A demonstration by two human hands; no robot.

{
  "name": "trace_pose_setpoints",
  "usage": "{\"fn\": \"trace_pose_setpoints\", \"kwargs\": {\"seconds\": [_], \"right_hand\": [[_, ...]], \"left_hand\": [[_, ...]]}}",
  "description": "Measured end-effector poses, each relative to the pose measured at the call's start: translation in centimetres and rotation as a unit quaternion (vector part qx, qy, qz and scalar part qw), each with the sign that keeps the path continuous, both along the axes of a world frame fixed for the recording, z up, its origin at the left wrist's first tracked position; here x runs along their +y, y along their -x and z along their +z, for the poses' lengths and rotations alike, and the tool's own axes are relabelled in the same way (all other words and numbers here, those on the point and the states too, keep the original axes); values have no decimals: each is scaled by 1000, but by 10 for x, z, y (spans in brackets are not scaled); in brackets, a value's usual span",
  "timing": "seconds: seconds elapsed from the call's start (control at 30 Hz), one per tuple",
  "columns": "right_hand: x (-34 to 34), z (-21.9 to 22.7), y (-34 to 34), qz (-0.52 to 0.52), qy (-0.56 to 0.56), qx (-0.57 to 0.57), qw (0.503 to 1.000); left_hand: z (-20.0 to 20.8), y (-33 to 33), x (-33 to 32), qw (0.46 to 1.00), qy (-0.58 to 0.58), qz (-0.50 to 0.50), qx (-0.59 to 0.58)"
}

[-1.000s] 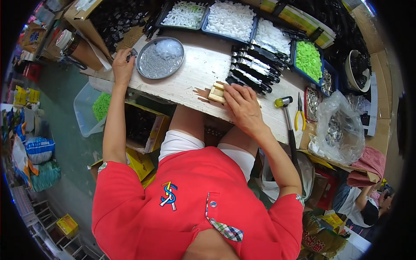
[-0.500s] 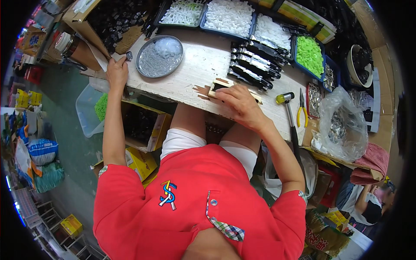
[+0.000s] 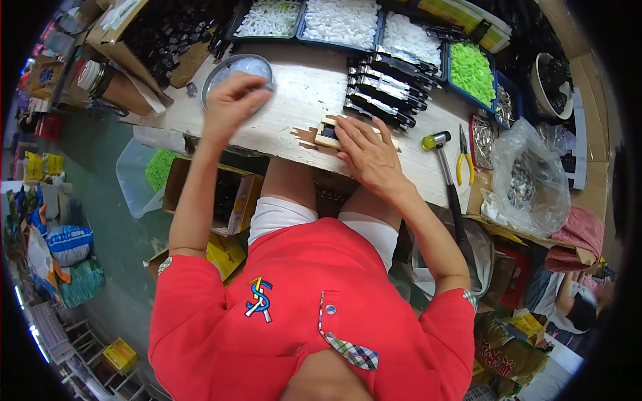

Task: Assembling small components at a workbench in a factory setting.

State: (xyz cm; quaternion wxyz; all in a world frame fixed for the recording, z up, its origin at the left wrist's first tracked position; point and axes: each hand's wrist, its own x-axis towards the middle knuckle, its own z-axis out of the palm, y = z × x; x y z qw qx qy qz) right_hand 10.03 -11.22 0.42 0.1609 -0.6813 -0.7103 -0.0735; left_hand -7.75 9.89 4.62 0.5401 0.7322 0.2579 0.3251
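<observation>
My left hand [image 3: 231,110] hovers over the near part of a round grey metal dish [image 3: 268,65], slightly blurred. Its fingers are bent, with a gap between thumb and forefinger and nothing visible between them. Small clear pieces [image 3: 249,65] lie in the dish, partly hidden by the hand. Near the bench's front edge, my right hand [image 3: 369,155] rests with stretched fingers on a cream block-like fixture [image 3: 328,140]. A dark part [image 3: 329,131] sits in the fixture, mostly covered by the fingers. Left of the dish lies a small dark piece [image 3: 192,89].
Stacked black strip-like parts [image 3: 384,93] lie behind my right hand. Trays of white pieces [image 3: 341,23] and green pieces [image 3: 471,70] line the back. To the right are a hammer [image 3: 447,167], yellow-handled pliers [image 3: 465,160] and a clear plastic bag [image 3: 531,190]. A lidded jar [image 3: 93,77] stands left.
My left hand has moved right, from beside the small dark piece to above the dish, leaving that piece on the bench. My right hand stays at the fixture, its fingers now straighter.
</observation>
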Motion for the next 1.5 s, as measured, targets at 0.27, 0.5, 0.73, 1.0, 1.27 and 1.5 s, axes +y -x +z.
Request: {"fn": "trace_pose_setpoints", "kwargs": {"seconds": [0.27, 0.5, 0.73, 1.0, 1.27, 1.5], "right_hand": [[-9, 0, -8, -24, -147, 152, 977], [-6, -2, -7, -35, -156, 160, 974], [-4, -4, -7, -42, -165, 163, 972], [-2, -2, -7, -67, -173, 205, 961], [-4, 1, -9, -71, -180, 221, 956], [-49, 40, -92, -246, -243, 119, 931]], "left_hand": [[-19, -61, -53, 946, -232, -210, 79], [-40, -61, -51, 956, -162, -229, 87], [-53, -53, -52, 953, 252, -167, 24], [-55, -59, -45, 944, 268, -192, 25], [-37, -63, -47, 937, 291, -163, 102], [-11, -102, -5, 959, -195, -109, 173]]}}
